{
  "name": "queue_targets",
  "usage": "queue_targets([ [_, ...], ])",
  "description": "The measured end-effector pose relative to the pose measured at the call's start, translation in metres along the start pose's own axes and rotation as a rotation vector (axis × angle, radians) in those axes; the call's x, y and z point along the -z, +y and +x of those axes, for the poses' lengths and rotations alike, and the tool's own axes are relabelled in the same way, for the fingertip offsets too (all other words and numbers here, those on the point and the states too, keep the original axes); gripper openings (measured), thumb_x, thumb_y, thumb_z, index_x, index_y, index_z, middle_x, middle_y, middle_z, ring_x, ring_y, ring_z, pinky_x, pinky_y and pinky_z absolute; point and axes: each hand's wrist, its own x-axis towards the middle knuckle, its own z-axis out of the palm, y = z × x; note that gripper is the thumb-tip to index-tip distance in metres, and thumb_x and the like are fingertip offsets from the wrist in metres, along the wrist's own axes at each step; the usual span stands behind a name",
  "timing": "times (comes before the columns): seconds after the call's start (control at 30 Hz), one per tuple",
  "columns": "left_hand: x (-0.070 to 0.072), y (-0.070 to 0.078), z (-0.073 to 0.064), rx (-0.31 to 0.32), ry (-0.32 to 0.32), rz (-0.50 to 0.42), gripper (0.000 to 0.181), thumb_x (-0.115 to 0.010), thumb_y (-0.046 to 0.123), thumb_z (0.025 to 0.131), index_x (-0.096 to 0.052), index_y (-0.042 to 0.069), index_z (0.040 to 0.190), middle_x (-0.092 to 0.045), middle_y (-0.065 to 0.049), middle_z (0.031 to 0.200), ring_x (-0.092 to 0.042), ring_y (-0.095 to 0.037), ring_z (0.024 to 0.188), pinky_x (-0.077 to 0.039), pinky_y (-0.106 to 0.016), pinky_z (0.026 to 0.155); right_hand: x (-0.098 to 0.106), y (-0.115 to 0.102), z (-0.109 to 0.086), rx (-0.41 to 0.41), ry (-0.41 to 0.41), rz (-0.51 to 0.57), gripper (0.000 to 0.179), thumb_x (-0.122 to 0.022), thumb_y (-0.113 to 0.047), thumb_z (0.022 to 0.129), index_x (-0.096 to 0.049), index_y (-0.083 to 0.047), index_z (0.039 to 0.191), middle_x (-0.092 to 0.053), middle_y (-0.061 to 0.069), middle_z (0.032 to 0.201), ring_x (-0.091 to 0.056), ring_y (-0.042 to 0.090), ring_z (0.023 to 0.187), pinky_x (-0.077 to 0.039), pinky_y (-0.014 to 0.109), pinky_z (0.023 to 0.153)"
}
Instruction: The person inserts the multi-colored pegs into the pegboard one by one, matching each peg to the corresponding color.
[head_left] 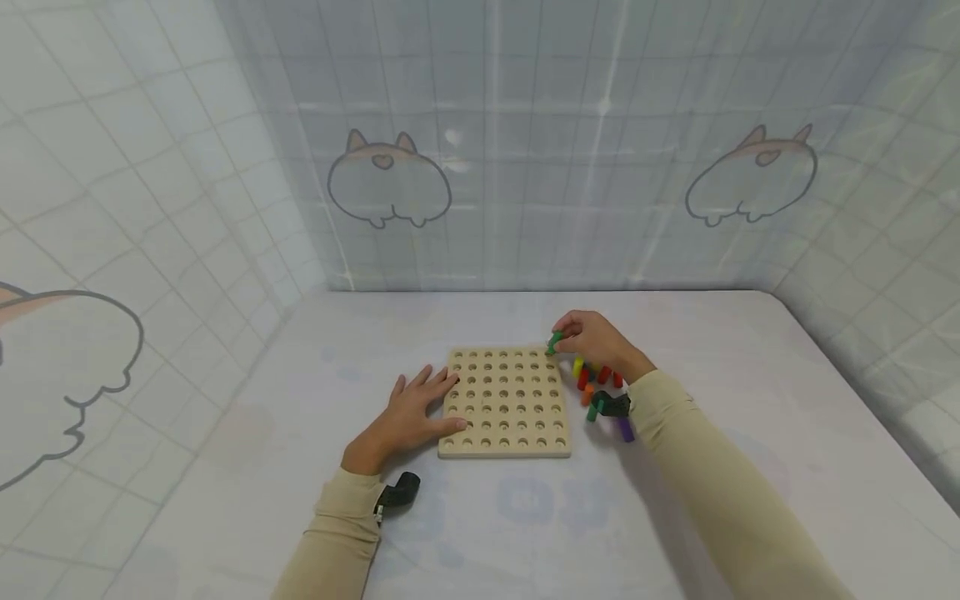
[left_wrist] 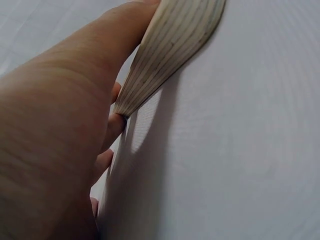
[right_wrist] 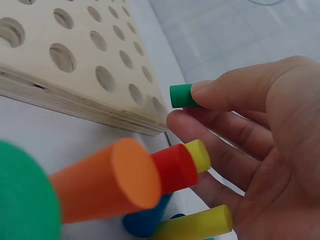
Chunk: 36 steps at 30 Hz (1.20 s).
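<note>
A square wooden pegboard (head_left: pixel 504 404) with rows of round holes lies flat on the table. My left hand (head_left: pixel 408 417) rests at its left edge, fingers spread, with thumb and fingertips on the board. In the left wrist view the thumb side of that hand (left_wrist: pixel 65 110) lies along the layered plywood edge. At the board's far right corner my right hand (head_left: pixel 596 340) pinches a green peg (right_wrist: pixel 181 96) between thumb and fingers. The green peg is over the corner hole in the head view. In the right wrist view its free end points toward the board.
Loose pegs lie right of the board, under my right wrist: an orange peg (right_wrist: pixel 107 180), a red peg (right_wrist: pixel 176 169), a yellow peg (right_wrist: pixel 195 223), a blue peg (right_wrist: pixel 145 220) and a purple peg (head_left: pixel 626 429). A tiled-pattern curtain (head_left: pixel 540 167) hangs behind the table.
</note>
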Motion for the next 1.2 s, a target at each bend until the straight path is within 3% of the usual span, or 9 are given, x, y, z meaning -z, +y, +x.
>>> queue_targets([
  [0.5, 0.0029, 0.005, -0.0029, -0.001, 0.01, -0.032, 0.088, -0.069, 0.06, 0.087, -0.04, 0.013, 0.155, -0.033, -0.011, 0.16, -0.013, -0.035, 0.152, 0.003, -0.065, 0.116, -0.0043, 0.0032, 0.003, -0.009, 0.015, -0.046, 0.025, -0.072, -0.015, 0.094, -0.064, -0.008, 0.117, -0.069, 0.006, 0.107, -0.064, 0.024, 0.098, -0.052, 0.039, 0.085],
  [1.2, 0.0019, -0.0024, 0.0, 0.0, 0.02, -0.034, 0.088, -0.069, 0.062, 0.086, -0.04, 0.015, 0.155, -0.032, -0.007, 0.16, -0.012, -0.031, 0.152, 0.005, -0.062, 0.117, -0.0099, -0.0003, 0.0058, -0.018, 0.026, -0.081, 0.021, -0.071, -0.015, 0.094, -0.065, -0.009, 0.113, -0.07, 0.007, 0.108, -0.064, 0.025, 0.099, -0.05, 0.04, 0.087],
])
